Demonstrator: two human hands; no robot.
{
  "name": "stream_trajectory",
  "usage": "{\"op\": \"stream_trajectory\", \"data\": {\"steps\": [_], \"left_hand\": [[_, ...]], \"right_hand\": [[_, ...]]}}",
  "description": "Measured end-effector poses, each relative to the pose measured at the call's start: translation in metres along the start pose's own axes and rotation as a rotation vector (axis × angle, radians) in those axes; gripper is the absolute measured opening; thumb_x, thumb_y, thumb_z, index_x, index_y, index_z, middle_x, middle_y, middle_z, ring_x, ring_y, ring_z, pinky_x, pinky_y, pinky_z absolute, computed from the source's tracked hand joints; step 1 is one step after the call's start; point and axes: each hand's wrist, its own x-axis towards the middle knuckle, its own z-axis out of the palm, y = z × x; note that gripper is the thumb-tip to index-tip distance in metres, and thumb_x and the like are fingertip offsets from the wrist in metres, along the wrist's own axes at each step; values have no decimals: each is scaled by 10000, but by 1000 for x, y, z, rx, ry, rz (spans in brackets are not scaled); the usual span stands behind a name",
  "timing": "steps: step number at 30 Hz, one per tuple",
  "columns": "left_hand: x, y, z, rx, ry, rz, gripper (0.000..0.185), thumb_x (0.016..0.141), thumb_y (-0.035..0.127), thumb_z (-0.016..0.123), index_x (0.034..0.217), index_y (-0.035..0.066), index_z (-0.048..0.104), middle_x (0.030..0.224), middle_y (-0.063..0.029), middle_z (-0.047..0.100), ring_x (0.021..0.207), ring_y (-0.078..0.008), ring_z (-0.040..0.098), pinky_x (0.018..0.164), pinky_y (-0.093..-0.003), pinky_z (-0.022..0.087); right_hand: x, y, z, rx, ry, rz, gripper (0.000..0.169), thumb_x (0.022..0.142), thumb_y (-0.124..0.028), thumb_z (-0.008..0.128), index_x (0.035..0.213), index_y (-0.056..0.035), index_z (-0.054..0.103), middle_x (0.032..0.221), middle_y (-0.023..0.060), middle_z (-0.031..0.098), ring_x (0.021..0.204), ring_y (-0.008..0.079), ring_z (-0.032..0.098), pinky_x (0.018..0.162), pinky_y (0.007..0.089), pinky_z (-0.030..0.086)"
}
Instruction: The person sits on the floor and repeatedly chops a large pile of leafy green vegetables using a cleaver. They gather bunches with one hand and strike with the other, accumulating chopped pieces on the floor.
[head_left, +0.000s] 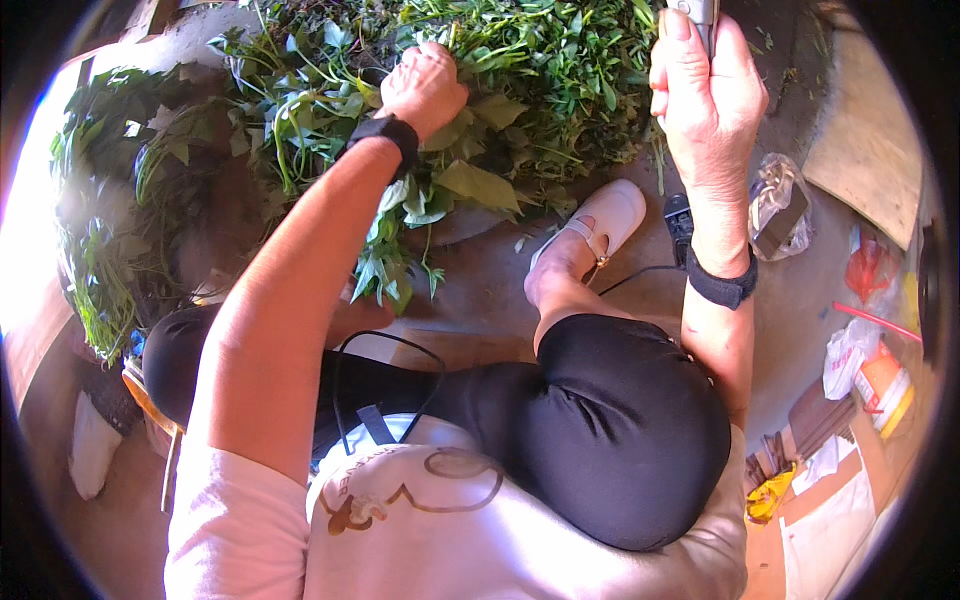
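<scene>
A big heap of leafy green stems (585, 82) covers the floor in front of me. My left hand (425, 86) is curled into a fist at the near side of the heap, closed on leafy greens (469, 176); the fingertips are hidden. Some leaves hang below that wrist. My right hand (709, 105) is raised to the right of the heap. It grips a grey tool handle (696, 15), with the thumb laid along it. The rest of the tool is cut off by the top edge of the view.
More greens (112, 202) are piled at the left. By my right forearm are a black device (679, 217) with a cable and a clear plastic bag (780, 206). A board (862, 142), an orange cup (885, 386) and a yellow wrapper (770, 495) lie at the right.
</scene>
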Motion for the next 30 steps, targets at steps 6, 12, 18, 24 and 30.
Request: {"op": "stream_trajectory", "data": {"steps": [6,12,18,24,30], "left_hand": [[-14,14,24,82,142,-1,362,801,177,539,1068,-63,493,1051,-219,544,978,-355,580,843,-440,468],[-15,16,27,111,118,-9,372,800,177,530,1073,-73,493,1052,-213,549,990,-339,566,855,-427,448],[-12,13,29,71,107,-21,424,793,193,543,1113,-78,485,1074,-224,547,1005,-348,566,864,-433,449],[-14,11,6,65,-73,55,801,762,455,632,1230,-150,393,1174,-259,517,1107,-393,517,925,-452,424],[-32,-16,-9,302,-55,49,981,708,733,587,1152,-137,503,1153,-258,561,1122,-377,511,963,-437,373]], "right_hand": [[-54,42,61,-292,-310,-42,251,960,-254,523,849,-33,478,551,130,593,460,255,613,400,374,481],[-43,66,55,-431,-438,86,257,954,-280,528,892,-35,488,583,149,610,521,291,647,446,387,526],[-20,29,35,-67,-108,-83,265,950,-226,564,814,-29,451,600,135,567,525,248,590,444,347,460],[-72,59,71,-514,-598,136,235,947,-222,512,905,1,450,663,220,633,589,379,641,509,469,515],[-84,82,70,-495,-585,155,272,953,-274,486,924,-7,445,661,223,630,620,402,641,540,499,513]]}}
